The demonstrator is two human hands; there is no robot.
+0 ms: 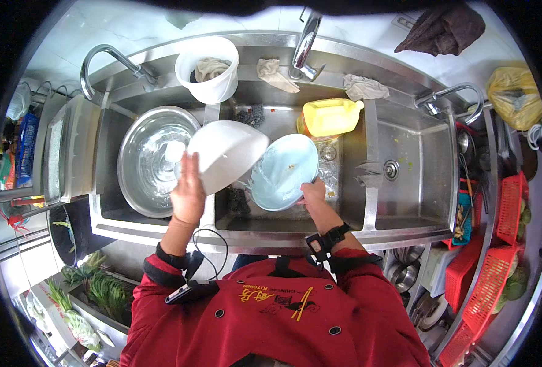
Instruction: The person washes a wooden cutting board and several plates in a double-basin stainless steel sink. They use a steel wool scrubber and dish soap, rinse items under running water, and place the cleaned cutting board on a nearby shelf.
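My left hand (188,192) holds a white bowl (227,156) tilted on its side above the divider between two sink basins. Its fingers lie along the bowl's left side, and the thumb is hidden. A light blue bowl (284,169) is gripped at its lower right rim by my right hand (314,190). That bowl tips over the middle basin (289,222), wet inside with a small brown speck. Under and left of the white bowl stands a round metal basin (131,160) of water. A yellow plastic jug (330,117) lies at the middle basin's back right.
Dark scouring pads (252,115) lie in the middle basin. A white bucket (227,87) with cloths stands behind the divider. A grey cloth (368,174) hangs over the right divider. Curved taps (305,41) rise along the back. Red baskets (486,284) line the right side.
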